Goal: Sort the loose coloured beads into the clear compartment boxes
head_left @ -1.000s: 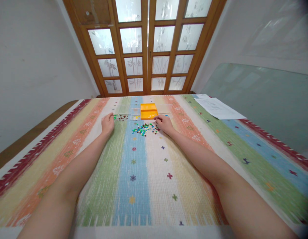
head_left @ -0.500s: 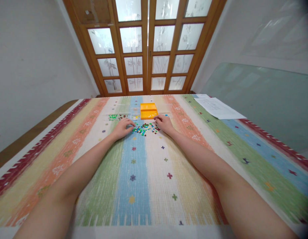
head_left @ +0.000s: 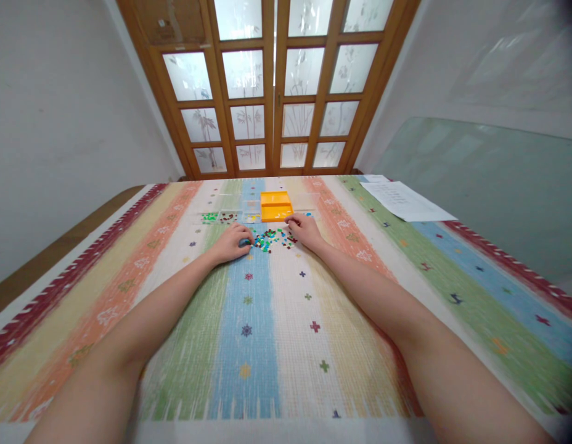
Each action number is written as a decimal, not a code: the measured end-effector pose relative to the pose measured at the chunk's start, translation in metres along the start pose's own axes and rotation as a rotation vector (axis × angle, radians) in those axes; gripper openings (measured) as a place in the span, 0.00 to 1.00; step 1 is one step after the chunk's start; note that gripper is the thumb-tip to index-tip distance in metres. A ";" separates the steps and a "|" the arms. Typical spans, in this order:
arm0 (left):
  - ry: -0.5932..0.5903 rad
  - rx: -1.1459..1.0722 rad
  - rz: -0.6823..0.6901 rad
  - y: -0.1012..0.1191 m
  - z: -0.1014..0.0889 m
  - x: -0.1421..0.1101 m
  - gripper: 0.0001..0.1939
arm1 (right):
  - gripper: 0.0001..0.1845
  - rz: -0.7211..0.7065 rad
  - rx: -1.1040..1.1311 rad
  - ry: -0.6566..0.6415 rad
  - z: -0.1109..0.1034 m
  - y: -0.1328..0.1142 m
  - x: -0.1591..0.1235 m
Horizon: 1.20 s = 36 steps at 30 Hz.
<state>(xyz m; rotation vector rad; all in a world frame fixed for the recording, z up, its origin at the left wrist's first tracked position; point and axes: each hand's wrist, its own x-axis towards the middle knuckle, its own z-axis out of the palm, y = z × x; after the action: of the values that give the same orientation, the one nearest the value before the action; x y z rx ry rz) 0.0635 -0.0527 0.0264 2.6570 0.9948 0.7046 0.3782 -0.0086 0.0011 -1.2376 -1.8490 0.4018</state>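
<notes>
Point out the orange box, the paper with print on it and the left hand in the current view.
Orange box [head_left: 275, 198]: head view, inside of its far half.
Paper [head_left: 406, 202]: head view, middle of the sheet.
Left hand [head_left: 229, 242]: head view, back of the hand.

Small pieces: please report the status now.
Pieces loose on cloth. Left hand at their left edge, hold unclear. Right hand at right edge, near orange box. Hands may hide some.

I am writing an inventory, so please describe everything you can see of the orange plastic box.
The orange box, rectangular and shallow, looks like smooth plastic. It lies open and flat on the striped tablecloth, with two sections, one behind the other, divided by a ridge. Small pale pieces lie in the nearer section. Clear plastic trays flank it. The right hand is at its near right corner; whether they touch, I cannot tell.
</notes>
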 end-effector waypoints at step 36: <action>0.008 -0.072 0.066 0.006 0.006 0.000 0.08 | 0.06 -0.619 -0.036 -0.487 0.001 -0.049 -0.021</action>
<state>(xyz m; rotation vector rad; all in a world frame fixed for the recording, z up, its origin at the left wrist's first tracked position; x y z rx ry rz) 0.0700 -0.0570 0.0238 2.6375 0.8701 0.7508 0.3511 -0.0492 0.0228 -0.5515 -2.5387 0.3376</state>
